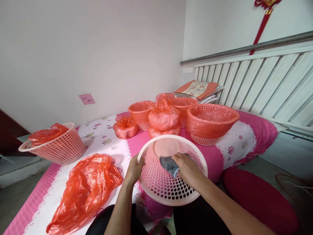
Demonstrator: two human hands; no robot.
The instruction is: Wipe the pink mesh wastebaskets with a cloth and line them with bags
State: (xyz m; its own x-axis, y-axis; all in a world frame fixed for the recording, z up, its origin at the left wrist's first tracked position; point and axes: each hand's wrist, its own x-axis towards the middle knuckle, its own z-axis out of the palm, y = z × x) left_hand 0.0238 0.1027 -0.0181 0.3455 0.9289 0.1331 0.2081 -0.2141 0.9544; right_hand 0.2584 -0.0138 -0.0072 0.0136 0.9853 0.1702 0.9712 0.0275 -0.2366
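Right hand [183,166]: closed, fingers pinching a grey cloth [168,164] over the basket's open top.
Grey cloth: speckled, crumpled, with a paler edge at its lower end; it lies within the basket's outline, partly covered by the right hand.
Left hand [134,169]: closed around the left rim of the pale basket [168,202].
Pale basket: round, pinkish white plastic, its wall pierced with holes, standing before the person's dark-clad legs; whether they bear it cannot be told.
Red bag [88,189]: loose and wrinkled, spread left of the left hand on the patterned cloth [100,127].
Left basket [70,145]: perforated, with red plastic inside.
Stacked bags [163,119]: knotted, full, just beyond the pale basket, partly hiding the lined baskets [207,120] behind them.
Small tied bag [125,127]: beside the stack, on its left.
Folded textiles [198,89]: piled at the back near the white radiator [269,81].
Stool [259,199]: dark red, round, at lower right.
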